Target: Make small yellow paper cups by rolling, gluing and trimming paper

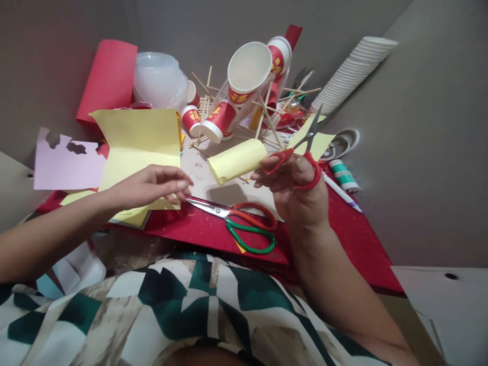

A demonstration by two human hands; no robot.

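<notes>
My right hand has its thumb through a handle of small red-handled scissors, whose blades point up and stand slightly apart. Its fingertips also touch the end of a curled piece of yellow paper, which hangs above the board. Nothing shows in my left hand; its fingers are loosely bent, in front of a large yellow sheet. Just below those fingers lie the tips of larger scissors with one orange and one green handle, flat on the red cloth.
Behind stand red-and-white paper cups among wooden sticks. A tall stack of cups leans at the right wall, near a marker and a green-and-white roll. Purple cut paper, red card and plastic bowls are at left.
</notes>
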